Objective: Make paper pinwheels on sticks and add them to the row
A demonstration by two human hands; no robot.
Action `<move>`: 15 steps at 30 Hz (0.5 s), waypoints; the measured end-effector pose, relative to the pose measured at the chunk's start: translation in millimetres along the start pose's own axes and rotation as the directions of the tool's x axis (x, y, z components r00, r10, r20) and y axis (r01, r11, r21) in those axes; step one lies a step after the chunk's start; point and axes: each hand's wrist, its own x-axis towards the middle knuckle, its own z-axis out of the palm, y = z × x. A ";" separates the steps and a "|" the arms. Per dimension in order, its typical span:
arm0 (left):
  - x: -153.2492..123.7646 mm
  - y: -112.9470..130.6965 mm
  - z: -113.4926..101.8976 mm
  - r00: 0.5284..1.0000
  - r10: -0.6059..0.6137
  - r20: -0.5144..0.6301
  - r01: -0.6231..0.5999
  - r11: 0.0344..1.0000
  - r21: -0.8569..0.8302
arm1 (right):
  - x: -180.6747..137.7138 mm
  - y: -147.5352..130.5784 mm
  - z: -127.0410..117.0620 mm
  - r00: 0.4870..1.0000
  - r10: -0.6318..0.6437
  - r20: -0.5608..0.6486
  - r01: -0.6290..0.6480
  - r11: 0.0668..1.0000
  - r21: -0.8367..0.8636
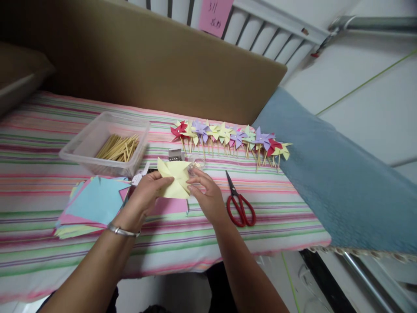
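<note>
My left hand (pixel 146 191) and my right hand (pixel 206 195) both pinch a pale yellow paper square (pixel 175 178) with folded corners, held just above the striped tablecloth (pixel 195 243). The left fingers grip its left edge, the right fingertips press its lower right side. A pink sheet (pixel 169 205) lies under the hands. A silver bracelet (pixel 122 230) circles my left wrist.
A clear plastic box (pixel 84 141) of wooden sticks (pixel 119 147) stands at the left. Coloured paper squares (pixel 93 202) are stacked below it. Red-handled scissors (pixel 239 204) lie right of my hands. Several finished paper pinwheels (pixel 228 137) line the back. A blue cloth (pixel 325 174) lies at the right.
</note>
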 end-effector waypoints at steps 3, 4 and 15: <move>0.9 7.0 -5.9 1.000 -0.004 0.012 0.004 1.000 -0.028 | -0.4 -1.0 -5.4 0.994 -0.091 0.054 0.093 0.995 -0.028; 0.8 9.0 -7.2 1.000 -0.004 0.021 0.004 1.000 -0.028 | -0.9 -2.0 -5.9 0.991 -0.116 0.073 0.119 0.992 -0.036; -0.3 11.4 -7.0 0.998 -0.013 0.067 0.014 1.000 -0.012 | -3.2 -2.4 -0.5 0.980 -0.164 0.116 0.173 0.982 -0.073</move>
